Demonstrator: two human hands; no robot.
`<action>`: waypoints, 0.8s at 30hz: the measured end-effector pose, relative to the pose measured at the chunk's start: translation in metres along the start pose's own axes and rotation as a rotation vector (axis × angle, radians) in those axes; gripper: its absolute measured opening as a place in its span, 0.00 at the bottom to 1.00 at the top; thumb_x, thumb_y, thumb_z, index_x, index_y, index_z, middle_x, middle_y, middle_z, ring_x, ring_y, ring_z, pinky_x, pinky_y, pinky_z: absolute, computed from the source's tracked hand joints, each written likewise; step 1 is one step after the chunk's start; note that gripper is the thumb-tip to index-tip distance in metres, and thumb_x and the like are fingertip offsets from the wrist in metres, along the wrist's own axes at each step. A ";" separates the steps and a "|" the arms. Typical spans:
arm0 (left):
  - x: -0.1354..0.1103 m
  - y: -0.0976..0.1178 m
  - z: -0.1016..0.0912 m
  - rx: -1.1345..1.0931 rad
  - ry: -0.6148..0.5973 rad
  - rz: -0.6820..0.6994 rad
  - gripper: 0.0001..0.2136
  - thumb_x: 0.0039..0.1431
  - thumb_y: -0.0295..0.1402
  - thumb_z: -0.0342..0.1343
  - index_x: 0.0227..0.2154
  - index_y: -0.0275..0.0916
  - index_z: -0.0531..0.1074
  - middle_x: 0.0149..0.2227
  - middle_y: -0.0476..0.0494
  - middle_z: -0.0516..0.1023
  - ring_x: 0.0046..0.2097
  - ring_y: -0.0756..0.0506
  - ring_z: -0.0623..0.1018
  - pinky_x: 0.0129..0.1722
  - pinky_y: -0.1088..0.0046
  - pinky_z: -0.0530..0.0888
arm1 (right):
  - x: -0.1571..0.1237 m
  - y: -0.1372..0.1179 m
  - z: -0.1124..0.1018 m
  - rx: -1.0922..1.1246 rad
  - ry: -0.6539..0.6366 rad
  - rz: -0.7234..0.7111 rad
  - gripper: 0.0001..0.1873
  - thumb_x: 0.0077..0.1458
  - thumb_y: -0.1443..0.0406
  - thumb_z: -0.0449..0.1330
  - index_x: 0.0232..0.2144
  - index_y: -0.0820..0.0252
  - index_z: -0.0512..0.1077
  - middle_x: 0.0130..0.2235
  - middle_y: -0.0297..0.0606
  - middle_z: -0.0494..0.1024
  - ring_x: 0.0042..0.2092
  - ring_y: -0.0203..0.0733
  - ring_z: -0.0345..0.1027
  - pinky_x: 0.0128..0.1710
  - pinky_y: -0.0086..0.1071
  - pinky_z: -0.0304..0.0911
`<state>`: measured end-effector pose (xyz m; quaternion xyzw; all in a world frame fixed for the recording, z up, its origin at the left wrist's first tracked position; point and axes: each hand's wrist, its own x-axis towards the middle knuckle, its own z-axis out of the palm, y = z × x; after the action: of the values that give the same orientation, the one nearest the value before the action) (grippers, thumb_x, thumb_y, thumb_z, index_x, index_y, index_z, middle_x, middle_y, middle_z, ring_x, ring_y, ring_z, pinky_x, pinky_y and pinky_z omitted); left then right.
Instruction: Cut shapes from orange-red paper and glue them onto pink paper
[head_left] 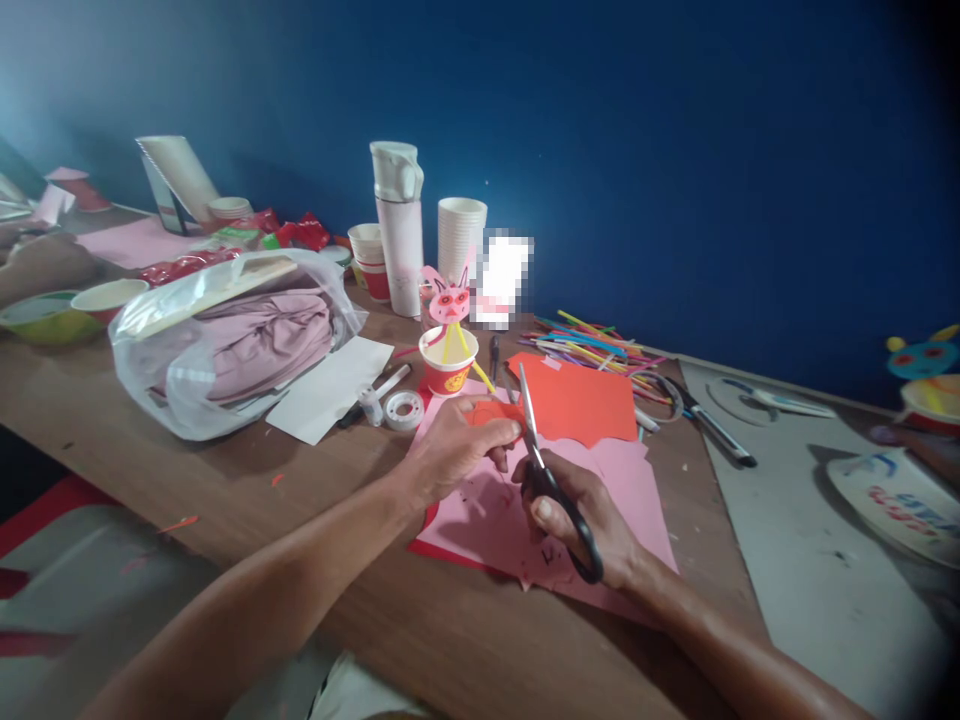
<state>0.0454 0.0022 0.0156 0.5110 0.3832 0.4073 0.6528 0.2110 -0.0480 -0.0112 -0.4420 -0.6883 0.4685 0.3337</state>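
My left hand [469,440] pinches a small piece of orange paper [491,411] between thumb and fingers. In my right hand [581,510] is a pair of scissors [551,480] with black handles, its blades pointing up beside the orange piece. Whether the blades touch the paper I cannot tell. Under both hands lie pink paper sheets [630,500], with a red edge showing below them. A larger orange sheet [581,400] with a wavy cut edge rests just behind. Beyond my left hand stands a red and white paper cup [442,375] with a pink paper animal face [450,300] on it.
Left of the hands are a tape roll [403,410], white card [330,390] and a plastic bag [232,340]. Behind stand a white flask [399,230] and stacked cups [461,235]. Coloured sticks [585,345] and a cutter knife [716,425] lie right. Another person's hand [45,262] shows far left.
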 end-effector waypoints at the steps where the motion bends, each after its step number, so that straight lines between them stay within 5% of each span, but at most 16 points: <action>1: 0.000 0.001 0.000 0.003 0.005 -0.012 0.04 0.47 0.28 0.54 0.21 0.33 0.69 0.20 0.51 0.68 0.21 0.53 0.70 0.23 0.76 0.70 | 0.000 0.000 0.000 -0.005 -0.004 0.001 0.26 0.50 0.43 0.51 0.33 0.61 0.64 0.24 0.33 0.65 0.24 0.35 0.60 0.22 0.29 0.58; 11: 0.001 0.012 -0.001 0.009 0.048 -0.071 0.02 0.43 0.26 0.55 0.21 0.31 0.70 0.18 0.51 0.69 0.19 0.55 0.69 0.20 0.79 0.69 | 0.001 0.001 -0.007 -0.090 -0.023 -0.019 0.24 0.50 0.45 0.52 0.32 0.61 0.65 0.23 0.31 0.63 0.24 0.33 0.57 0.23 0.28 0.55; 24: 0.005 0.012 -0.013 0.010 -0.040 -0.151 0.07 0.43 0.29 0.60 0.26 0.30 0.72 0.19 0.51 0.68 0.19 0.55 0.68 0.21 0.77 0.70 | 0.004 0.000 -0.015 -0.115 -0.079 0.017 0.24 0.49 0.45 0.54 0.32 0.61 0.66 0.25 0.32 0.65 0.24 0.33 0.59 0.23 0.27 0.56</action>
<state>0.0333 0.0131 0.0248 0.4919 0.4096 0.3445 0.6867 0.2226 -0.0388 -0.0064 -0.4474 -0.7229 0.4481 0.2765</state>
